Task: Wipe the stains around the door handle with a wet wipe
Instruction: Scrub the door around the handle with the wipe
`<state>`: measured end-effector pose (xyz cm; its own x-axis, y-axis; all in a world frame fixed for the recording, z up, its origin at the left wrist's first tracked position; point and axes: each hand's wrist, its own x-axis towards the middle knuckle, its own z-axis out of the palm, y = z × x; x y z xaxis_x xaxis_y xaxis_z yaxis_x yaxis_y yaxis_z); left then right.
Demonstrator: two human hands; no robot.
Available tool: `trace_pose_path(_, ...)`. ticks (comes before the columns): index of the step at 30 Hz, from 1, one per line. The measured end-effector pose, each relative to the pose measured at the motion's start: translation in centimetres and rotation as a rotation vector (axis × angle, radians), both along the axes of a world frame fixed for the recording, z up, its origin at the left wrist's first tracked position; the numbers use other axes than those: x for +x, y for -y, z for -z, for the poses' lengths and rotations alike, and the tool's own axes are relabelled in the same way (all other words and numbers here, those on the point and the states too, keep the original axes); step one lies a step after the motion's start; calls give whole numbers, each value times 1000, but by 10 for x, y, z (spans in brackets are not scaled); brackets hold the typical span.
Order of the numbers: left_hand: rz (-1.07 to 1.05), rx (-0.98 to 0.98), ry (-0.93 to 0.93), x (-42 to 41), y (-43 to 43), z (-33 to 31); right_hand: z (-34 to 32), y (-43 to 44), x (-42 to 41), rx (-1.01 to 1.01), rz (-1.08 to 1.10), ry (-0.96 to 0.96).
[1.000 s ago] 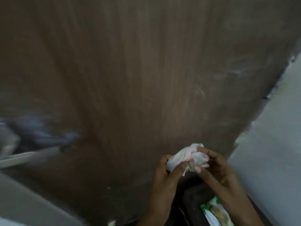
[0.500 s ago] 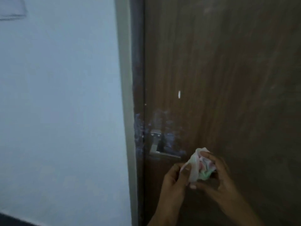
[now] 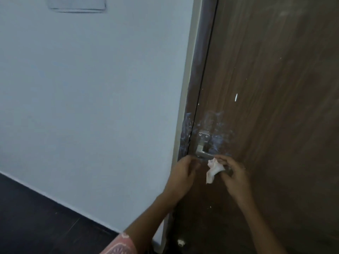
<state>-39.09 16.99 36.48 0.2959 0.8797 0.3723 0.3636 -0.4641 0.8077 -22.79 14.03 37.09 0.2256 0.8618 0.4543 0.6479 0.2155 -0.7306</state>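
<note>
While the crumpled wipe (image 3: 213,170) is pinched in the right hand (image 3: 232,173) just below the handle (image 3: 202,150), the left hand (image 3: 183,171) hangs half-curled, empty; stains (image 3: 218,136) may merely be smeared if pressed lightly.

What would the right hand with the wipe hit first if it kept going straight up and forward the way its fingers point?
Probably the door handle: the right hand holds the wet wipe just below the lever's free end, fingers aimed up at it. Depth is unclear, so it could instead land on the smeared door beside the lever.
</note>
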Motion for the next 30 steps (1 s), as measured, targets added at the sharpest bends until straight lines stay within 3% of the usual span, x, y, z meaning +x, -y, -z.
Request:
trace_pose_path(4,-198,483,-438,-4,-46,4,4,-9,-4,61,268,138)
trace_pose_path(10,-368,874,-463,-11,-100,-48,9,-33,-11,119,280,140)
trace_pose_path(14,-522,938,-341,-9,-128,-82,22,-53,-17,212,238,252)
trace_pose_path(22,-543,1014,-135,6,-166,-91,44,-98,-26,167,105,466)
trace_pose_path(30,-540,1117,-115,5,-173,-86,51,-100,-14,147,2,516)
